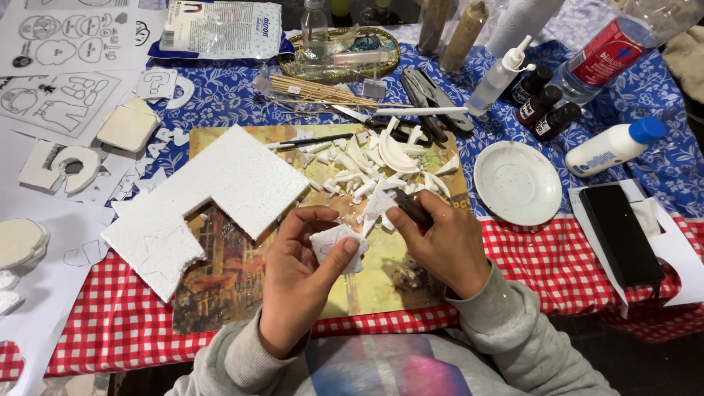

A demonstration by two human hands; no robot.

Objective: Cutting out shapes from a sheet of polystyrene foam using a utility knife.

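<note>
Left hand (304,257): fingers curled, thumb and forefinger pinching a small white foam piece (336,243) held just above the cutting board (381,282). Right hand (444,242): closed around a dark-handled knife (413,207), the handle gripped between thumb and fingers; the blade end points toward the foam piece, though whether it touches it cannot be told. Cutting board: rectangular, printed with a picture, lying on a red-and-white checked cloth (557,264) at the near table edge. Foam sheet (213,198): large, white, stepped outline with a star shape cut from its near corner, lying across the left half of the board. Foam scraps (374,165): a loose heap of white offcuts at the far end of the board, just beyond both hands. White saucer (518,182): to the right of the board, on the seam between the checked cloth and a blue flowered cloth (235,95). Black flat box (620,233): right of the saucer, resting on white paper. White bottle with blue cap (614,145): lying on its side beyond the box. Three small dark bottles (541,103): clustered behind the saucer. Wooden sticks (315,91): a bundle beyond the board. Printed paper sheets (59,73): spread at far left.
</note>
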